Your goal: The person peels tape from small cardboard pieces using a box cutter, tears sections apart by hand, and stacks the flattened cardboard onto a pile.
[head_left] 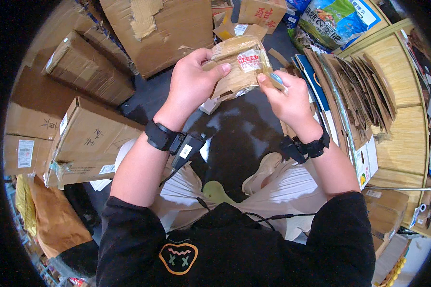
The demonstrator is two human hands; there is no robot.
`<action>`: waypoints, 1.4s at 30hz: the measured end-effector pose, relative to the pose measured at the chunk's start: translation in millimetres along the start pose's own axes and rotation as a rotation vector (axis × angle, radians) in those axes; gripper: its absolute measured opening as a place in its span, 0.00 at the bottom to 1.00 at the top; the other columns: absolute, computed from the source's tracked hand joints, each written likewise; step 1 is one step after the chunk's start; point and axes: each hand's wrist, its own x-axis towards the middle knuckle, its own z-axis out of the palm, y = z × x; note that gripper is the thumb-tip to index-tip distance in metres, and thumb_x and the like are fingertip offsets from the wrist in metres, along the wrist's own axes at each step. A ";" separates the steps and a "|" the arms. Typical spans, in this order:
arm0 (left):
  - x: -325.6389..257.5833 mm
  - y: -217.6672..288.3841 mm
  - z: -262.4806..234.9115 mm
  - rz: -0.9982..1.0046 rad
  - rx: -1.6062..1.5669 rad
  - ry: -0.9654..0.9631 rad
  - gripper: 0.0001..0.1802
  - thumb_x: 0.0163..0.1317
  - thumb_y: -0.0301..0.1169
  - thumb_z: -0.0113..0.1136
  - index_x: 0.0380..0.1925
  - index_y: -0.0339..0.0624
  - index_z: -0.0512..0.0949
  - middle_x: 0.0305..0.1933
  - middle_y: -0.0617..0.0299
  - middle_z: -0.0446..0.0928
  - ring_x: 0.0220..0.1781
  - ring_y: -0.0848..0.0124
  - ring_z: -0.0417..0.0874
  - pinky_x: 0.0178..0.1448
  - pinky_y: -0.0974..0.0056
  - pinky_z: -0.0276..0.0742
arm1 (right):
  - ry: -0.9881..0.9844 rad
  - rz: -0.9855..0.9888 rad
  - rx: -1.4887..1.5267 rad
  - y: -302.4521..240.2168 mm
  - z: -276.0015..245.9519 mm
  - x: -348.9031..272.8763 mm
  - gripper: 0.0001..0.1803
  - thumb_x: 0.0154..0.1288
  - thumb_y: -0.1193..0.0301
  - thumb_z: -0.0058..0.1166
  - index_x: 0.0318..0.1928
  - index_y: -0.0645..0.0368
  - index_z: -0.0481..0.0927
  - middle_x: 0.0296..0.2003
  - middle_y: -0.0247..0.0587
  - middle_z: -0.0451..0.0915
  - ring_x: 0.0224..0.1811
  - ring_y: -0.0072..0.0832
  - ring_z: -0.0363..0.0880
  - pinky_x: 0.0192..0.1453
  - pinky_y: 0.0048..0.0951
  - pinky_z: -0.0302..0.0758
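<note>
A small brown cardboard package (pixel 233 76), wrapped in clear tape and bearing a white label with red print, is up in front of me. My left hand (pixel 196 79) grips its left side, thumb lying on the upper face. At the package's right edge my right hand (pixel 285 93) is closed around a small handheld object (pixel 277 79) with a blue, rounded part. Its exact kind is too small to make out, and my fingers cover much of it. The right thumb tip is close against the package edge.
Large cardboard boxes (pixel 93 138) crowd the left side, with a tall carton (pixel 165 33) ahead. Flattened cardboard sheets (pixel 354 91) lean against wooden panels (pixel 402 71) on the right. A colourful plastic sack (pixel 333 24) stands at the far right. Dark floor (pixel 225 138) shows between my feet.
</note>
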 end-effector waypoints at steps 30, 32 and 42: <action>17.6 -25.5 -37.6 -0.482 -1.296 -0.324 0.25 0.69 0.32 0.43 0.64 0.34 0.65 0.65 0.47 0.70 0.65 0.54 0.73 0.69 0.47 0.67 | -0.016 -0.060 -0.021 -8.4 -35.6 -1.5 0.17 0.62 0.60 0.61 0.27 0.62 0.77 0.20 0.50 0.73 0.23 0.40 0.73 0.29 0.35 0.69; 14.2 -21.4 -36.4 -0.525 -1.316 -0.333 0.24 0.70 0.32 0.44 0.64 0.34 0.65 0.65 0.48 0.70 0.64 0.55 0.74 0.69 0.49 0.68 | 0.001 -0.076 0.010 -9.0 -32.5 -1.3 0.14 0.60 0.61 0.62 0.32 0.61 0.79 0.25 0.50 0.78 0.28 0.40 0.79 0.32 0.35 0.72; 3.7 1.1 -13.0 -0.452 -1.109 -0.340 0.22 0.73 0.35 0.49 0.58 0.30 0.68 0.58 0.46 0.75 0.58 0.58 0.79 0.63 0.54 0.75 | 0.224 -0.156 -0.071 -17.5 -27.4 -3.5 0.13 0.53 0.68 0.69 0.33 0.59 0.78 0.27 0.38 0.78 0.27 0.27 0.75 0.33 0.27 0.71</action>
